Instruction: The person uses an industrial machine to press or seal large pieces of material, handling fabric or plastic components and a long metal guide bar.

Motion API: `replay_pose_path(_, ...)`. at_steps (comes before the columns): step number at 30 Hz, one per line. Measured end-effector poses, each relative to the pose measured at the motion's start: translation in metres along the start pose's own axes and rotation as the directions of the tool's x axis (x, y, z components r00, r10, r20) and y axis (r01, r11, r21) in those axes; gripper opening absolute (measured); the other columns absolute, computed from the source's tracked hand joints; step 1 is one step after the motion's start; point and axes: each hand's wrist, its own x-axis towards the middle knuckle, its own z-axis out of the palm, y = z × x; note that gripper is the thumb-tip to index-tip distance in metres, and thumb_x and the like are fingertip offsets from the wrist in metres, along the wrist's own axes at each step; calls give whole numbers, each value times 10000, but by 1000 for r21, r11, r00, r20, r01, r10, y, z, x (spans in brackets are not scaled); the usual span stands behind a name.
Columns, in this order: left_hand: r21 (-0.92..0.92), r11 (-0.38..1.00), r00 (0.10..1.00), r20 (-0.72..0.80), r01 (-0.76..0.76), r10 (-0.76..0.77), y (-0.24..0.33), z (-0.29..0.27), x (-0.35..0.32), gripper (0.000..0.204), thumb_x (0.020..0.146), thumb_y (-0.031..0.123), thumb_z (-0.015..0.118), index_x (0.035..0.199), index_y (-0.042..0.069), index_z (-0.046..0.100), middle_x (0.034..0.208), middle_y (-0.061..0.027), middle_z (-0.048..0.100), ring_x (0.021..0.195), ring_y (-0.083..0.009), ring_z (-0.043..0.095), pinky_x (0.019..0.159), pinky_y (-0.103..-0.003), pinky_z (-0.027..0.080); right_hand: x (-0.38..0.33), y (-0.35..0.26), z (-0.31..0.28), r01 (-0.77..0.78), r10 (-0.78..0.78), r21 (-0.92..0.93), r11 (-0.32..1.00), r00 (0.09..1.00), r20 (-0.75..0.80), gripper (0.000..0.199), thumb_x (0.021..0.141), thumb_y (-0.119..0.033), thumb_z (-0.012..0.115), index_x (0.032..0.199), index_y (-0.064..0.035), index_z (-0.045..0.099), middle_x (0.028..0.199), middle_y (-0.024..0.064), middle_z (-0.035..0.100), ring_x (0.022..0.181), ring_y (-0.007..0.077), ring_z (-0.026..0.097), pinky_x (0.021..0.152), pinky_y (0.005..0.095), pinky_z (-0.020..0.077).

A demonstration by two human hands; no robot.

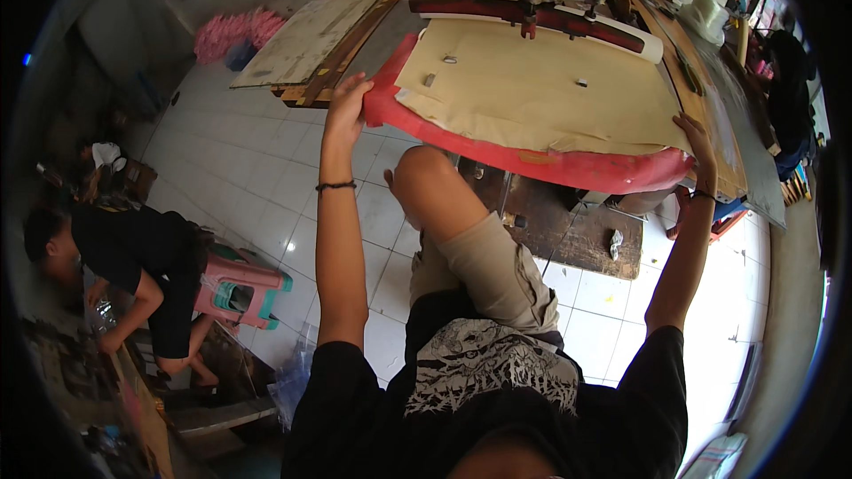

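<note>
A large red sheet [497, 158] lies on a worktable under a tan paper pattern [532, 89] that carries a few small metal weights. My left hand [346, 106] grips the red sheet's left corner at the table's near edge. My right hand [697, 144] holds the sheet's right corner, with its fingers on the tan paper's edge. The sheet's near edge hangs slightly over the table. My raised knee [426, 179] sits below its middle.
A machine with a dark red arm [532, 13] stands at the table's far side. A grey board [311, 35] lies on wooden planks at the left. A person in black [133, 257] bends beside a pink stool [244, 288] at the lower left. Another person [790, 98] stands at the right.
</note>
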Motion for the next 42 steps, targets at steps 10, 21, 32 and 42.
replay_pose_path(10,-24,1000,996,91,-11,14,8,-44,-113,489,900,26,601,1357,27,427,1153,-136,633,1042,-191,619,888,-314,506,-96,-22,-9,-57,55,16,998,993,102,463,912,-234,599,1274,53,559,1117,172,656,945,210,656,812,302,519)
replay_pose_path(21,177,983,995,74,55,-69,4,-30,-87,667,905,104,640,1452,72,260,1142,-167,653,1038,-179,631,903,-320,497,-119,-36,-3,-163,155,94,982,984,92,391,938,-212,564,1237,38,575,1060,121,670,914,158,647,795,254,512)
replay_pose_path(32,315,941,910,413,-126,-17,12,3,-25,517,854,34,673,1318,-90,481,1195,-148,637,1037,-169,629,931,-290,480,-70,-30,-8,-155,144,-152,976,986,-78,448,912,-226,597,1254,63,578,1100,180,667,1005,201,632,895,296,473)
replay_pose_path(42,277,958,881,468,-68,-73,27,18,-39,538,834,-3,662,1321,-102,456,1170,-153,639,1017,-176,639,912,-298,500,-50,0,-20,-47,35,-167,985,997,-73,441,902,-229,599,1225,71,606,1098,178,678,999,218,643,892,300,479)
